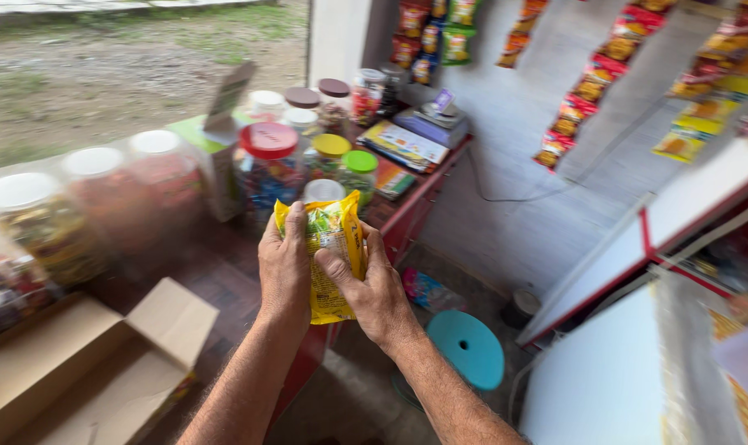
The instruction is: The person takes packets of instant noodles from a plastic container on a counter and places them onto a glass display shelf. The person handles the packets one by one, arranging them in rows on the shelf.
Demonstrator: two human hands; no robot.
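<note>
both hands are up in front of the counter, holding one yellow snack packet between them. the left hand wraps its fingers round the packet's left edge, and the right hand pinches the right side with the thumb laid across the front. the packet stands upright in the air, just above the near edge of the wooden counter.

behind it the counter is crowded. a jar with a red lid stands right behind the packet, with a yellow-lidded jar and a green-lidded jar beside it, and a small white lid showing just over the packet's top. to the left, big clear jars with white lids sit in a blurred row. an open cardboard box rests on the near left corner, flaps up. further back lie flat colourful booklets and a small weighing scale.

strips of red and yellow snack sachets hang down the grey wall, with more green and red ones at the top. a round teal stool stands on the floor below the right forearm, and a white cabinet with red trim fills the right side.
</note>
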